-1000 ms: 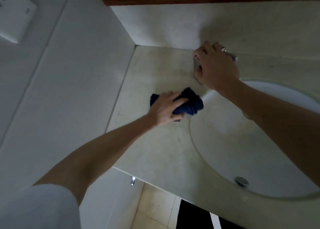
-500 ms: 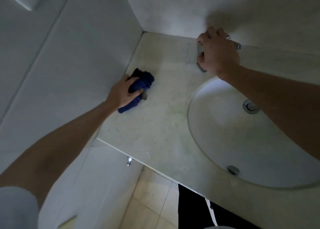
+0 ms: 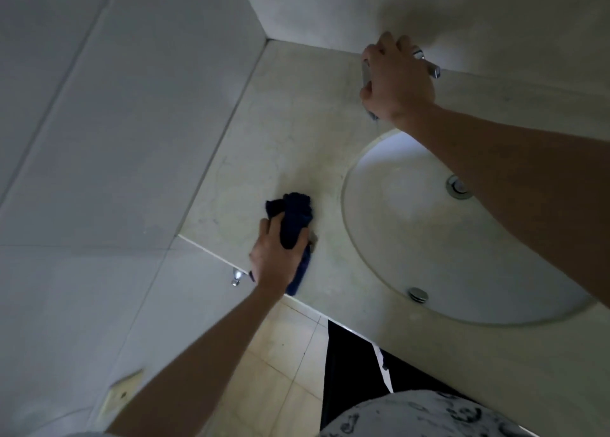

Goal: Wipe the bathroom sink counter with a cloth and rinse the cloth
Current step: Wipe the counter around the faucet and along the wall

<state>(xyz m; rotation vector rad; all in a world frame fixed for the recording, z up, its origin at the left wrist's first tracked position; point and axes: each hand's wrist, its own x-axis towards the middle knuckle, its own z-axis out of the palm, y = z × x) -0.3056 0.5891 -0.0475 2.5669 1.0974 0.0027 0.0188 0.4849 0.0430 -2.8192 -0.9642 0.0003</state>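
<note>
Since previous frame: cloth [image 3: 294, 220] and left hand [image 3: 274, 257] shifted from the side-wall edge of the tabletop [image 3: 297, 133] to its front edge, just left of the sink basin [image 3: 429, 245]; right hand [image 3: 397, 80] unchanged at the faucet [image 3: 425, 63].

Nearest, below the sink basin: patterned white shirt [image 3: 422, 417], dark trousers [image 3: 350, 370], tiled floor [image 3: 284, 354].

At front edge of tabletop, left of sink basin: left hand pressing dark blue cloth flat against the surface, fingers [image 3: 274, 223] curled over the bunched fabric, thumb on the basin side. Cloth ends protruding beyond the fingertips and past the wrist. Small chrome fitting [image 3: 236, 276] under the tabletop edge, left of the hand.

Inside sink basin: chrome overflow cap [image 3: 418, 294] on near wall, drain [image 3: 458, 187] partly covered by right forearm.

Behind sink basin, against back wall [image 3: 363, 7]: right hand closed around the chrome faucet; fingers wrapped over the body, lever end visible to the right of the knuckles.
</note>
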